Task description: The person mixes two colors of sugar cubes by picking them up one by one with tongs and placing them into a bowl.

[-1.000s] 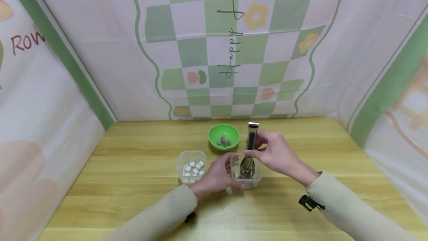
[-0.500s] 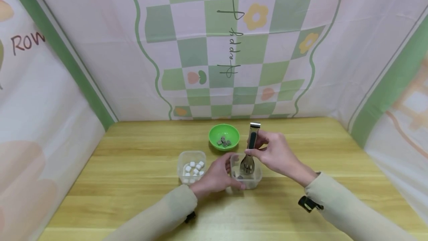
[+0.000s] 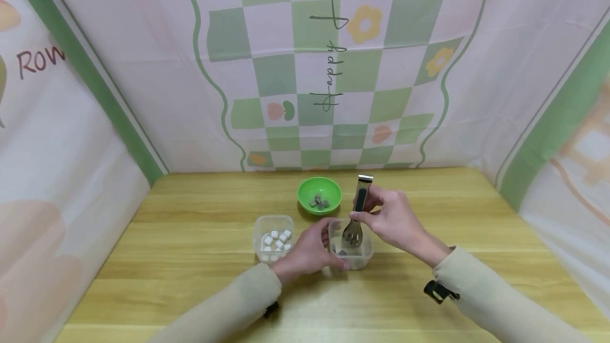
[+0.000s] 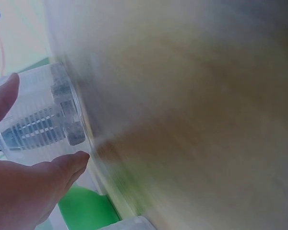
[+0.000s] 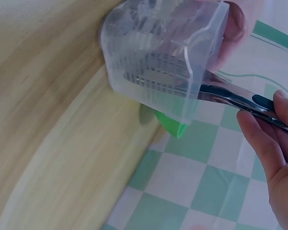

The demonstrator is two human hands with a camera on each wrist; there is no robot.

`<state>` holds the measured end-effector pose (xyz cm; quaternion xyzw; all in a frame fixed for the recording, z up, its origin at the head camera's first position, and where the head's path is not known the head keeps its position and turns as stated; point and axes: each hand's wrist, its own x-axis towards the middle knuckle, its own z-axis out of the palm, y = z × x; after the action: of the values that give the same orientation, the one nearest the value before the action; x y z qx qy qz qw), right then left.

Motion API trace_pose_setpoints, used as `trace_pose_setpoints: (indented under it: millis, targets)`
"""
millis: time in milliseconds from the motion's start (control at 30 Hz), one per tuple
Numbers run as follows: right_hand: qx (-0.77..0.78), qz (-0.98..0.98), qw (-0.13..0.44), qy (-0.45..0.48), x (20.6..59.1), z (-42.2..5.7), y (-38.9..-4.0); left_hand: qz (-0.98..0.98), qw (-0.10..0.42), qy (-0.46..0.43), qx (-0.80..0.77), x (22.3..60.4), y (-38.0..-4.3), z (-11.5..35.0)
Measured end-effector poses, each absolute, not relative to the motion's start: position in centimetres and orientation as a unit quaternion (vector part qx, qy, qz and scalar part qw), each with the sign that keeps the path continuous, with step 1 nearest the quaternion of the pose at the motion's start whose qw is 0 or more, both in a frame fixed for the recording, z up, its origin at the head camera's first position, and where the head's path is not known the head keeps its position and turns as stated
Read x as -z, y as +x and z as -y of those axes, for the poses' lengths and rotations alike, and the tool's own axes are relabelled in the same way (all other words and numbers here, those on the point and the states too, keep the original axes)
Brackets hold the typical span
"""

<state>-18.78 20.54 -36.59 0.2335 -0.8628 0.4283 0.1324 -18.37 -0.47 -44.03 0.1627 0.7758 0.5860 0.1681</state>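
Note:
My right hand [image 3: 393,218] pinches metal tongs [image 3: 361,195] with dark grip inserts between thumb and fingers. The slotted tong heads [image 5: 156,76] are inside a clear plastic container [image 3: 364,261]; whether they grip a piece cannot be told. Several dark grey cubes [image 4: 74,132] lie at the container's bottom. My left hand [image 3: 310,250] holds this container from its left side, thumb at the front and fingers towards the back. Behind it is a green bowl [image 3: 305,206] with several grey-brown cubes [image 3: 319,202] in it.
To the left of my left hand stands a second clear container [image 3: 259,221] with several white cubes [image 3: 280,240]. All stand on a wooden table [image 3: 200,226]. A patterned cloth [image 3: 314,68] hangs behind the table's back edge, with more cloth at both sides.
The tongs' top has tilted slightly to the right, and their heads have risen a little inside the container, showing a dark cube below them. My left hand has kept its place.

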Motion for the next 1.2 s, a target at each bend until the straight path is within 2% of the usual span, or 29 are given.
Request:
trace_pose_setpoints:
  millis: [600,1200]
  targets:
    - [-0.416,0.846,0.228,0.243,30.9,-20.8,-19.9,-0.774,0.166,0.170,-0.587,44.3,-18.4,0.6]
    - [-0.442,0.844,0.232,0.198,32.2,-19.1,-24.6,-0.767,0.173,0.177,-0.591,44.3,-18.6,0.6]
